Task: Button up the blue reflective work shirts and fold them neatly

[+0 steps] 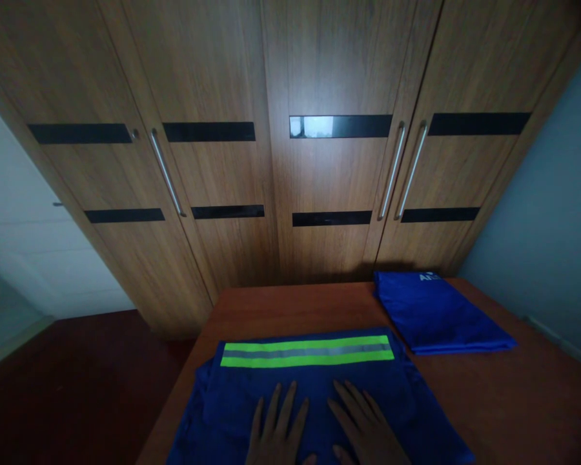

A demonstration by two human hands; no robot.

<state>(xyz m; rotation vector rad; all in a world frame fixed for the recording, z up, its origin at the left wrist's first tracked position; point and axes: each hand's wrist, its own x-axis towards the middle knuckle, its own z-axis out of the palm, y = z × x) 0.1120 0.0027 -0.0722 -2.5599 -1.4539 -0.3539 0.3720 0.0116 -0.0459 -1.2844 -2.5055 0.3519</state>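
A dark blue work garment [242,394] lies folded on the wooden table, with a bright yellow-green and grey reflective strip [307,352] across its far part. My left hand [278,429] rests flat on the cloth below the strip, fingers spread. Beside it, my right hand [363,423] also lies palm down on the fabric, its fingers stretched out and pointing up and to the left. Neither hand grips anything. The near edge of the garment runs out of the picture at the bottom.
A second blue folded cloth item [436,313] with white lettering sits at the table's back right. Behind the reddish-brown table [290,307] stands a wooden wardrobe [319,174] with metal handles. A white door [39,239] is at left, a pale wall [547,213] at right.
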